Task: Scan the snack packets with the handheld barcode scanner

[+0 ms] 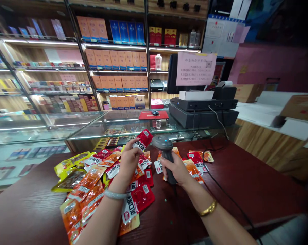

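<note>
Head view: the left hand (128,160) pinches a red snack packet (143,139) by its lower edge, lifted above the pile, while the right hand (175,168) is wrapped tight around the grip of a barcode scanner (164,149) whose head sits just beside the packet. Most of the work looks undone: a large heap of snack packets (92,183) lies under the left arm on the dark red counter (245,183), and only a few packets (197,161) lie right of the scanner.
</note>
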`<action>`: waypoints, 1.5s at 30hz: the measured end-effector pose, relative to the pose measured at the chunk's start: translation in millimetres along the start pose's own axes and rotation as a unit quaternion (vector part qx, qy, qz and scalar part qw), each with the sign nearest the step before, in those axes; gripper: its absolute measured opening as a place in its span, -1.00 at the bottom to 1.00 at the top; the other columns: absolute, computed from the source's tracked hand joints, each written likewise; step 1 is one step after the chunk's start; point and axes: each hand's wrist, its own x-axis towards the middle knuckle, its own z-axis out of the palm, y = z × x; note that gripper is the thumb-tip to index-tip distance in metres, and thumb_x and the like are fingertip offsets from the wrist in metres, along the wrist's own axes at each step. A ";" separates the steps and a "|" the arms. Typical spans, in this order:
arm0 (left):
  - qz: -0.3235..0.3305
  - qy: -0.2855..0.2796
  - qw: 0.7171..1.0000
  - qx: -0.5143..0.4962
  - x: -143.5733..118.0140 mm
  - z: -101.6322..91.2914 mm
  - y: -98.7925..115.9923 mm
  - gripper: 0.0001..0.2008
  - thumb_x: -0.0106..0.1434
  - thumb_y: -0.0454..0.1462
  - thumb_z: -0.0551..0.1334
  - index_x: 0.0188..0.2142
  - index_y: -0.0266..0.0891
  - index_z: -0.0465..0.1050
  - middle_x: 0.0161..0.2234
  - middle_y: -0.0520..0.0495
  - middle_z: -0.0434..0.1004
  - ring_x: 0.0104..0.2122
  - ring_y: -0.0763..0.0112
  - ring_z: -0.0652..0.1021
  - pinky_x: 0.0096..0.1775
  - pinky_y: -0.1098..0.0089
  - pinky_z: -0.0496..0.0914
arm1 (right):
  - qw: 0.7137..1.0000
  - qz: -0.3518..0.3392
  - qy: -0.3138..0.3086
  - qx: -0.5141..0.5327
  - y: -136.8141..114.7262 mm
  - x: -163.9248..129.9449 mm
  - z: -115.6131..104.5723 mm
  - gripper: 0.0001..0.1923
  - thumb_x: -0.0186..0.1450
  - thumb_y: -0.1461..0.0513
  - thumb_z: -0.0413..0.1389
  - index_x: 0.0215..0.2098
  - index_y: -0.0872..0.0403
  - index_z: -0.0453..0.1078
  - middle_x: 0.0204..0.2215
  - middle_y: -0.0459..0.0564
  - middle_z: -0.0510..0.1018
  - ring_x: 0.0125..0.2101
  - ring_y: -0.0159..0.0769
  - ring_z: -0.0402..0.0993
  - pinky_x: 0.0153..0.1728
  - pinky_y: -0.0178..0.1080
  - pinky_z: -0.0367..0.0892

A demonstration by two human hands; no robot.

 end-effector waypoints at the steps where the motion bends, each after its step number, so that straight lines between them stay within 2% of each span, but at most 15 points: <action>1: 0.006 0.001 1.000 -0.001 -0.3 0.1 0.6 -0.66 0.18 -0.51 0.14 -0.51 -0.12 0.60 0.19 -0.06 0.54 0.13 0.20 0.57 0.17 0.18 0.48 | 1.000 0.001 0.002 0.001 0.0 0.2 -0.4 -0.44 0.17 -0.12 0.33 -0.11 0.03 0.29 -0.73 -0.27 0.43 -0.76 -0.39 0.27 -0.70 -0.34 0.30; 10: 0.023 -0.012 1.000 -0.010 -2.7 1.0 4.0 -0.66 0.24 -0.50 0.15 -0.52 -0.13 0.59 0.20 -0.07 0.54 0.12 0.17 0.58 0.18 0.14 0.48 | 1.000 0.006 0.018 0.009 1.0 1.7 -1.8 -0.42 0.17 -0.15 0.34 -0.11 0.02 0.30 -0.73 -0.27 0.42 -0.77 -0.40 0.25 -0.72 -0.35 0.28; 15: -0.010 -0.051 0.998 -0.020 -1.7 11.3 4.8 -0.68 0.15 -0.53 0.15 -0.53 -0.15 0.57 0.22 -0.10 0.53 0.17 0.14 0.56 0.24 0.08 0.44 | 1.000 0.005 0.022 0.019 1.0 2.1 -0.5 -0.38 0.17 -0.12 0.34 0.00 0.05 0.31 -0.72 -0.29 0.42 -0.76 -0.40 0.25 -0.72 -0.36 0.28; 17: -0.022 -0.092 0.995 -0.042 -4.6 21.9 8.3 -0.66 0.09 -0.55 0.13 -0.47 -0.17 0.61 0.23 -0.13 0.52 0.22 0.12 0.52 0.29 0.05 0.40 | 1.000 -0.004 0.022 0.017 0.9 2.0 -0.4 -0.41 0.19 -0.09 0.33 -0.01 0.05 0.31 -0.72 -0.29 0.42 -0.76 -0.40 0.26 -0.71 -0.36 0.28; 19: -0.007 -0.179 0.981 -0.080 -10.7 32.9 13.9 -0.56 0.06 -0.56 0.13 -0.24 -0.16 0.69 0.27 -0.14 0.50 0.31 0.12 0.45 0.34 0.04 0.34 | 1.000 -0.015 0.018 0.012 0.4 1.8 -0.6 -0.46 0.19 -0.08 0.32 -0.05 0.04 0.31 -0.72 -0.28 0.42 -0.76 -0.40 0.26 -0.70 -0.35 0.29; 21: 0.035 -0.294 0.948 -0.119 -17.6 40.7 18.9 -0.38 0.09 -0.55 0.12 0.04 -0.10 0.66 0.29 -0.11 0.51 0.37 0.18 0.39 0.37 0.07 0.30 | 1.000 -0.024 0.018 0.009 -0.3 1.7 -0.8 -0.48 0.20 -0.07 0.31 -0.07 0.04 0.31 -0.72 -0.28 0.42 -0.76 -0.40 0.27 -0.69 -0.35 0.30; 23: 0.068 -0.363 0.919 -0.141 -21.6 43.4 20.6 -0.28 0.12 -0.54 0.09 0.19 -0.04 0.58 0.27 -0.05 0.55 0.34 0.24 0.43 0.37 0.13 0.29 | 0.999 -0.026 0.021 0.007 -1.0 1.6 -0.8 -0.47 0.19 -0.07 0.31 -0.06 0.05 0.31 -0.72 -0.28 0.42 -0.76 -0.40 0.27 -0.69 -0.35 0.28; 25: 0.061 -0.358 0.922 -0.137 -20.3 41.3 18.0 -0.29 0.18 -0.52 0.07 0.25 -0.04 0.54 0.21 -0.03 0.61 0.25 0.26 0.53 0.32 0.18 0.35 | 1.000 -0.019 0.023 0.003 -1.4 1.6 -0.6 -0.46 0.18 -0.07 0.31 -0.06 0.05 0.31 -0.73 -0.28 0.42 -0.76 -0.40 0.27 -0.70 -0.36 0.27; 29: -0.034 -0.273 0.960 -0.059 -7.4 29.7 8.2 -0.44 0.28 -0.42 0.10 0.20 -0.11 0.59 0.03 -0.04 0.73 0.00 0.25 0.68 0.09 0.28 0.52 | 1.000 0.000 0.030 -0.002 -0.5 1.9 -0.4 -0.44 0.15 -0.10 0.32 -0.07 0.04 0.30 -0.75 -0.29 0.42 -0.77 -0.40 0.26 -0.72 -0.38 0.25; 32: -0.049 -0.191 0.979 0.048 -0.6 18.7 3.7 -0.53 0.35 -0.38 0.09 0.12 -0.14 0.64 0.05 -0.10 0.71 0.05 0.22 0.66 0.12 0.29 0.48 | 1.000 0.009 0.030 -0.001 0.2 2.1 -0.6 -0.42 0.16 -0.11 0.32 -0.05 0.04 0.30 -0.74 -0.29 0.43 -0.76 -0.40 0.26 -0.72 -0.38 0.26; 34: -0.053 -0.152 0.975 0.154 0.3 11.2 0.2 -0.56 0.39 -0.32 0.09 0.15 -0.20 0.61 0.12 -0.21 0.66 0.14 0.11 0.60 0.20 0.20 0.42 | 1.000 0.009 0.029 0.002 -0.4 2.0 -0.7 -0.43 0.17 -0.10 0.32 -0.05 0.03 0.30 -0.74 -0.29 0.43 -0.76 -0.41 0.25 -0.72 -0.37 0.27; 36: -0.074 -0.160 0.949 0.262 -0.6 4.3 -5.7 -0.54 0.40 -0.19 0.15 0.19 -0.32 0.56 0.17 -0.37 0.60 0.18 -0.05 0.55 0.24 0.08 0.36 | 1.000 0.008 0.029 0.004 -1.6 1.6 -0.5 -0.44 0.16 -0.09 0.33 -0.07 0.03 0.30 -0.74 -0.29 0.43 -0.76 -0.41 0.25 -0.72 -0.37 0.28; 40: -0.126 -0.260 0.885 0.364 -2.8 -2.5 -21.9 -0.32 0.31 0.14 0.22 0.07 -0.44 0.59 0.10 -0.52 0.60 0.18 -0.25 0.51 0.23 0.00 0.30 | 1.000 0.008 0.026 0.003 -4.1 -0.3 0.8 -0.44 0.14 -0.08 0.33 -0.09 0.03 0.29 -0.75 -0.28 0.43 -0.77 -0.40 0.25 -0.72 -0.36 0.27; 42: -0.128 -0.289 0.874 0.369 -3.0 -1.9 -28.1 -0.23 0.26 0.23 0.21 0.06 -0.43 0.59 0.12 -0.53 0.58 0.21 -0.25 0.48 0.25 0.01 0.27 | 1.000 0.016 0.021 0.002 -4.4 -1.0 1.5 -0.43 0.14 -0.09 0.33 -0.07 0.04 0.30 -0.75 -0.29 0.42 -0.77 -0.40 0.24 -0.72 -0.36 0.27; 45: -0.119 -0.305 0.873 0.362 -2.5 0.7 -31.9 -0.10 0.21 0.29 0.21 0.18 -0.46 0.50 0.22 -0.56 0.50 0.27 -0.25 0.43 0.31 0.00 0.19 | 1.000 0.023 0.015 0.001 -3.8 -0.7 1.8 -0.41 0.12 -0.09 0.34 -0.06 0.04 0.30 -0.75 -0.30 0.41 -0.77 -0.40 0.25 -0.71 -0.35 0.28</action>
